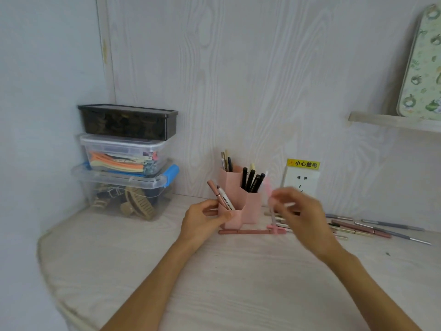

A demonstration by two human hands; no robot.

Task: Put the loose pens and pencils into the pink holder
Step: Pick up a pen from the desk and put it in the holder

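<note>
Right hand [298, 211] pinches blurred pen [272, 209], roughly upright, beside pink holder [250, 209].

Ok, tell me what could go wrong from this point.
The right hand is blurred with motion and holds a thin pen close to the crowded pink holder; it could clip the black pens or miss the opening. The left hand grips only the low front compartment, so a knock may tip the holder. The loose pens could roll.

Your pink holder [250, 206], three joined hexagonal tubes, stands upright with pens in each; loose pens and pencils [358, 226] lie flat on the desk to its right.
</note>
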